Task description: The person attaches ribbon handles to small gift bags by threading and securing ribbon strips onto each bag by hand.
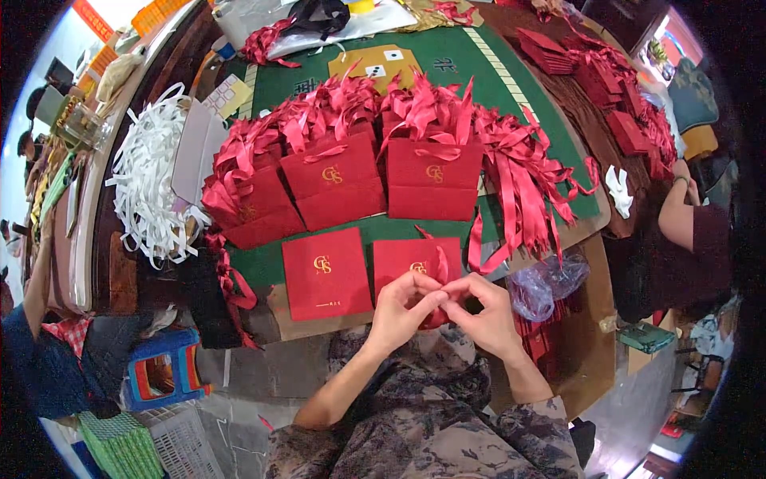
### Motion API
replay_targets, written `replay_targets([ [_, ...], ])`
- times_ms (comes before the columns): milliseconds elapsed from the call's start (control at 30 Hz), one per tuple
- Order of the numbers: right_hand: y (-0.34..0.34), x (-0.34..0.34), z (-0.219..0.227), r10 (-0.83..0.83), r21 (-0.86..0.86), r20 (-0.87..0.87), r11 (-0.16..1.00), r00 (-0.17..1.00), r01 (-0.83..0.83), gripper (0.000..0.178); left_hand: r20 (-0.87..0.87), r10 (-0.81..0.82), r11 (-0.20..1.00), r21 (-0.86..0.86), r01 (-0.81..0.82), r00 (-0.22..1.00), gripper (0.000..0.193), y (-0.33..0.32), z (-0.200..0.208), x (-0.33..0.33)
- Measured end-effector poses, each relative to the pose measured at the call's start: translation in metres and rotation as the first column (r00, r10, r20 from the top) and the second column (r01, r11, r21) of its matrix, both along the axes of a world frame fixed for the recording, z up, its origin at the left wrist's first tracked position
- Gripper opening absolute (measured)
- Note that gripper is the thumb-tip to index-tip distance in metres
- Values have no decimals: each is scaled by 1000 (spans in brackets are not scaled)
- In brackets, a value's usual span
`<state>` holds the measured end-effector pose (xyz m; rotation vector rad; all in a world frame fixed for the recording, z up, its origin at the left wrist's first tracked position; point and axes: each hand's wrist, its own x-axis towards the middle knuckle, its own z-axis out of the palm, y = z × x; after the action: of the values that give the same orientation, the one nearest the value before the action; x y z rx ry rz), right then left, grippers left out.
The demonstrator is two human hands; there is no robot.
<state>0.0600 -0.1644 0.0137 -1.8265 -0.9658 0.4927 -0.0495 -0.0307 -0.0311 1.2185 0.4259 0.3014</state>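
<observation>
Both hands meet just above the near edge of the green table (pixel 511 72). The left hand (pixel 399 307) and right hand (pixel 483 315) pinch a red ribbon (pixel 439 275) between thumbs and fingertips, fingers narrow and closed on it. The ribbon belongs to a red bag (pixel 403 259) lying flat under the hands, at the near middle of the table. Another flat bag (pixel 325 273) lies just left of it.

Farther back stands a row of finished bags (pixel 383 176) with ribbon bows, and loose ribbons (pixel 519 184) trail off to the right. A heap of white strips (pixel 148 191) sits at far left. A clear plastic wrap (pixel 546 283) lies just right of the right hand.

The ribbon is slick and thin, so it could likely slip from the pinch and the knot come loose. Pulling too hard might tear the bag's hole or crease the paper. The trailing ribbons nearby could tangle with the one in hand.
</observation>
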Motion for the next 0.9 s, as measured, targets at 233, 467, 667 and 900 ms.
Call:
replay_targets([
  [233,8,2,-32,-80,220,-134,969,988,108,16,25,68,994,-82,-66,997,7,-4,-10,-1],
  [467,25,3,-16,-75,-2,-167,997,983,76,12,6,279,325,941,-100,960,26,53,5,2],
  [667,54,7,-43,-82,29,215,997,973,77,13,-73,244,141,989,39,967,26,71,4,12],
  [900,61,2,-49,-122,24,257,992,959,120,11,-89,139,292,955,45,986,21,74,18,9],
])
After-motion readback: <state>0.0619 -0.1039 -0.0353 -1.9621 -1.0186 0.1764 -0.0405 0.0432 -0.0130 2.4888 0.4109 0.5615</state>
